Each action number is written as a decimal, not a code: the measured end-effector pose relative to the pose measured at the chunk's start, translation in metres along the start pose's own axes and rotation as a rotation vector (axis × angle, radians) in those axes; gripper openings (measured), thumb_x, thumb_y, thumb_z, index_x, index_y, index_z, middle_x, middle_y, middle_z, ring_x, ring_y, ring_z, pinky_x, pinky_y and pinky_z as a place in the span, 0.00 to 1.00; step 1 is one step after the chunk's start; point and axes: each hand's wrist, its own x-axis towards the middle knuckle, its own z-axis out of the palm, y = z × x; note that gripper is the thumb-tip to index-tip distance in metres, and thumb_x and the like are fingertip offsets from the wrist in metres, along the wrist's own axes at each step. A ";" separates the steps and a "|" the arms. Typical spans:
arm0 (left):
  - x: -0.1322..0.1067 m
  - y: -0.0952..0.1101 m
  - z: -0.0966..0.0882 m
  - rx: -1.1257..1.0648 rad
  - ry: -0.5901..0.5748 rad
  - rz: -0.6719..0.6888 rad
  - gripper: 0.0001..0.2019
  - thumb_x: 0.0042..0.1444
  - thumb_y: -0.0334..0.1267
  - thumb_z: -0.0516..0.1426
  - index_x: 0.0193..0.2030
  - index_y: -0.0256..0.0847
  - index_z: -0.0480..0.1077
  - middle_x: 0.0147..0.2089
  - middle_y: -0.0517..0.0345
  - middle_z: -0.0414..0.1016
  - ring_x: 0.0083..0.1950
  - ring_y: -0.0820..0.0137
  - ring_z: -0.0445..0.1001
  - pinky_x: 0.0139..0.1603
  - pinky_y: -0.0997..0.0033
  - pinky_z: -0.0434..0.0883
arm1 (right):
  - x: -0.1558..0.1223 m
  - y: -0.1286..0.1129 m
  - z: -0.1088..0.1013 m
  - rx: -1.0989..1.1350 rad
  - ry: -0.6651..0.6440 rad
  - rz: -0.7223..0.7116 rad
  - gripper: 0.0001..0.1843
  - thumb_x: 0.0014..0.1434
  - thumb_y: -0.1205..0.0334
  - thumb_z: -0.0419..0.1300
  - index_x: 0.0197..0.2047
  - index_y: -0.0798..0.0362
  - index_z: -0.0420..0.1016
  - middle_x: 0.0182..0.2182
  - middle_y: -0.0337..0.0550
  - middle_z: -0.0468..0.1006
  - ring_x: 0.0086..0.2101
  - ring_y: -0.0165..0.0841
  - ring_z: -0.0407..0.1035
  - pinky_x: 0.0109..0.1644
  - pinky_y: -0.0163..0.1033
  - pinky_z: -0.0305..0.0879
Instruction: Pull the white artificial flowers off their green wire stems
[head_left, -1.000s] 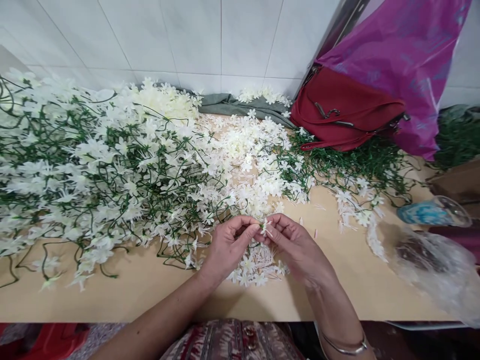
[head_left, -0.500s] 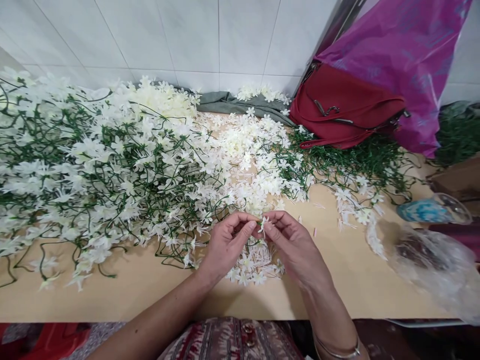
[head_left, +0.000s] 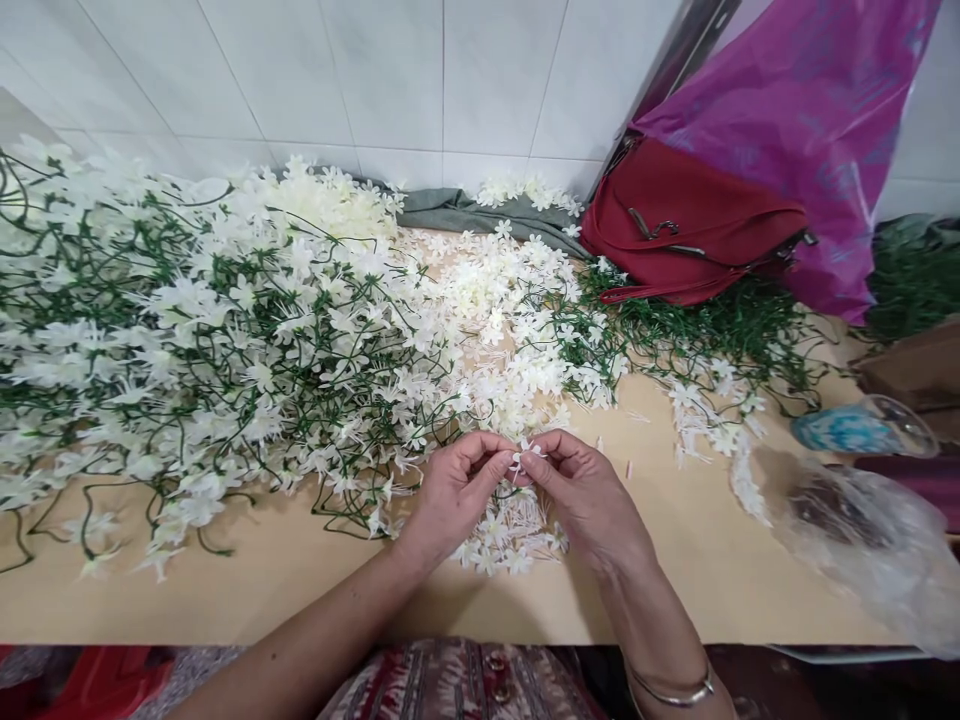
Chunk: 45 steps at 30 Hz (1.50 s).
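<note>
A small white artificial flower (head_left: 525, 456) is pinched between the fingertips of both hands, above the table. My left hand (head_left: 463, 492) holds it from the left with thumb and forefinger. From the other side my right hand (head_left: 589, 497) grips it, also with thumb and forefinger; a bangle circles that wrist. Just below the fingers lies a small heap of loose white blossoms and thin white stamens (head_left: 506, 548). To the left spreads a large pile of white flowers on green plastic stems (head_left: 247, 330). More loose petals (head_left: 480, 290) lie beyond my hands.
A red handbag (head_left: 686, 220) rests on green stems (head_left: 720, 325) at the back right, under a purple plastic bag (head_left: 810, 130). A blue-patterned cup (head_left: 855, 428) lies on its side near a clear plastic bag (head_left: 877, 560). Tiled wall (head_left: 390, 80) stands behind the table (head_left: 300, 600).
My fingertips have drawn closer together around the flower, whose petals now face more upward. The camera view has shifted slightly.
</note>
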 end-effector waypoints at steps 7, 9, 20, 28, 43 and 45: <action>0.000 0.033 0.001 0.074 0.115 0.306 0.05 0.69 0.33 0.57 0.47 0.40 0.75 0.36 0.57 0.80 0.35 0.71 0.80 0.37 0.70 0.80 | -0.006 0.001 -0.007 0.097 -0.001 -0.149 0.19 0.46 0.46 0.79 0.33 0.48 0.82 0.29 0.37 0.79 0.31 0.31 0.71 0.39 0.36 0.68; 0.004 0.054 -0.008 0.185 0.388 0.568 0.08 0.69 0.30 0.57 0.51 0.42 0.75 0.39 0.59 0.78 0.36 0.73 0.79 0.36 0.73 0.80 | -0.010 -0.001 -0.013 0.094 0.015 -0.195 0.16 0.50 0.46 0.77 0.34 0.48 0.82 0.31 0.39 0.79 0.33 0.31 0.72 0.41 0.36 0.68; 0.005 0.049 -0.009 0.779 0.397 0.979 0.22 0.63 0.21 0.59 0.62 0.43 0.71 0.60 0.54 0.75 0.63 0.67 0.75 0.66 0.63 0.76 | -0.011 -0.004 -0.028 -0.102 0.107 -0.321 0.10 0.58 0.52 0.72 0.34 0.48 0.80 0.31 0.38 0.78 0.34 0.32 0.70 0.42 0.36 0.66; 0.008 -0.002 0.003 0.888 0.033 0.616 0.15 0.71 0.27 0.53 0.60 0.39 0.70 0.59 0.45 0.79 0.61 0.63 0.78 0.64 0.57 0.77 | 0.004 -0.021 -0.038 -0.688 0.391 -0.478 0.09 0.59 0.53 0.66 0.37 0.49 0.78 0.33 0.42 0.80 0.35 0.37 0.71 0.45 0.44 0.66; 0.011 -0.001 0.003 0.932 -0.017 0.576 0.07 0.70 0.29 0.54 0.46 0.40 0.73 0.43 0.51 0.81 0.47 0.63 0.79 0.53 0.59 0.77 | 0.045 -0.024 -0.038 -0.884 0.499 -0.697 0.04 0.61 0.61 0.62 0.35 0.49 0.78 0.34 0.44 0.79 0.31 0.37 0.69 0.38 0.43 0.64; 0.010 0.001 0.003 0.834 0.022 0.576 0.07 0.70 0.29 0.54 0.45 0.40 0.73 0.42 0.51 0.80 0.46 0.64 0.79 0.51 0.61 0.77 | 0.040 -0.026 -0.037 -0.654 0.535 -0.731 0.04 0.61 0.59 0.64 0.39 0.49 0.78 0.35 0.43 0.78 0.34 0.36 0.69 0.41 0.42 0.66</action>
